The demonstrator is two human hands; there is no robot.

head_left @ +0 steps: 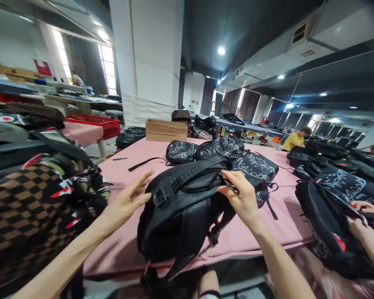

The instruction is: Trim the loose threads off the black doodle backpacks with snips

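Observation:
A black backpack (191, 220) lies in front of me at the near edge of the pink-covered table (255, 234), its shoulder strap and a buckle uppermost. My left hand (131, 197) is at its left side, fingers spread and apart, fingertips close to the fabric near the buckle. At the backpack's right end, my right hand (240, 194) pinches a part of it between thumb and fingers. Whether that part is a strap, seam or zip is hidden. Loose straps hang down over the table edge.
Black backpacks with white line prints (257, 168) lie behind mine. A cardboard box (166, 131) stands farther back. Brown checkered bags (21, 207) are piled at left. At right, another person's hands (363, 224) work on a black backpack (321, 224).

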